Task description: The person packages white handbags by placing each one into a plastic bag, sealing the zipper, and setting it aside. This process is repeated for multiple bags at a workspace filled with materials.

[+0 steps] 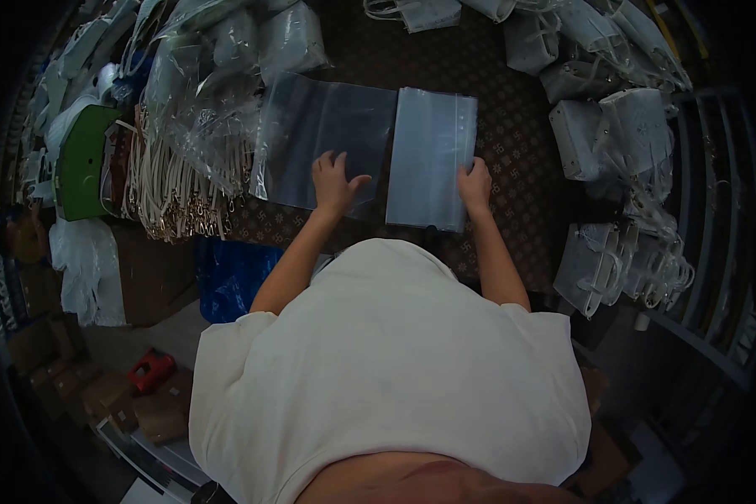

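Right now your left hand (333, 181) is open, fingers spread and thumb out, over the clear bag (363, 126); you cannot tell from above whether it presses on the plastic. Your right hand (475, 185) is curled at the right side of the bag stack (424, 160), thumb at its edge; its fingertips are hidden, so you cannot tell how firmly it grips. Both plastic items lie flat near the middle of the worktop's (517, 126) near edge, the stack just right of the clear bag. Along the worktop's left edge you have straps (172, 181) with metal clips (202, 227), and wrapped goods (290, 42) towards the far left corner. A green panel (84, 164) stands beyond the straps. White handbags (638, 126) line the right edge, with more at the far edge. Below the near left corner you have a blue bag (235, 277), with cartons (160, 412) lower down.
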The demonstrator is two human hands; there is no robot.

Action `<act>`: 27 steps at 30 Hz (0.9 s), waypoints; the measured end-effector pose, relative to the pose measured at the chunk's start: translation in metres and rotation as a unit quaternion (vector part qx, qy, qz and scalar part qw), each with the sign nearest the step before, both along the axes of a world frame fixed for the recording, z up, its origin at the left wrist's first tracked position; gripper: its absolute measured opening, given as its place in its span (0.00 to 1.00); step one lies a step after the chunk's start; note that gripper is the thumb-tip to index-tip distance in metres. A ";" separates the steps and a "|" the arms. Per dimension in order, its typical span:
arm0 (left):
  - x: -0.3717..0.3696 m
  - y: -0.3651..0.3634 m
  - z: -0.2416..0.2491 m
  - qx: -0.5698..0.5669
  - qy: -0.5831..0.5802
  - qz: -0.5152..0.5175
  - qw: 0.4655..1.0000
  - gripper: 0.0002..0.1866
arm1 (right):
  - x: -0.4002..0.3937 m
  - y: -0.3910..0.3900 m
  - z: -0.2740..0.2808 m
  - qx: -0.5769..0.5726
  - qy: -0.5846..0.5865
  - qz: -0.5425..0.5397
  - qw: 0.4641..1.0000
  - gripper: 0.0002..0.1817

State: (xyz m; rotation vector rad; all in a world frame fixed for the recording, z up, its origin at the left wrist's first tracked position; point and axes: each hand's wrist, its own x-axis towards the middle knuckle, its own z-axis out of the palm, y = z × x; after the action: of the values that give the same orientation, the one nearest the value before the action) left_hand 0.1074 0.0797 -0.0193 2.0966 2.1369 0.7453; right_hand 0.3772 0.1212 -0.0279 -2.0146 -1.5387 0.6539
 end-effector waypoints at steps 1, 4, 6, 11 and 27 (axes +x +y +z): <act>0.000 -0.001 -0.010 0.000 -0.001 0.001 1.000 0.18 | 0.001 -0.002 -0.001 0.000 -0.001 0.001 1.000 0.16; -0.009 0.006 -0.028 -0.131 -0.073 0.028 0.988 0.15 | -0.001 -0.010 0.002 0.037 -0.057 0.007 0.998 0.18; -0.019 0.013 -0.031 -0.128 -0.080 -0.004 0.989 0.10 | -0.006 -0.016 0.008 0.145 -0.102 0.040 0.983 0.18; -0.011 0.024 0.015 -0.181 -0.588 0.034 0.788 0.09 | -0.041 -0.019 0.029 0.026 0.139 0.141 0.980 0.16; -0.037 0.035 0.115 -0.086 -0.881 -0.065 0.460 0.08 | -0.067 0.025 0.027 -0.044 0.631 0.022 0.774 0.10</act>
State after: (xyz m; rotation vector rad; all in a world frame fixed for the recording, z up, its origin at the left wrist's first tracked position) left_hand 0.0707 0.1149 0.0958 0.3169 0.6020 1.4464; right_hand 0.3103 0.1461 -0.0007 -1.0118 -0.6749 1.6457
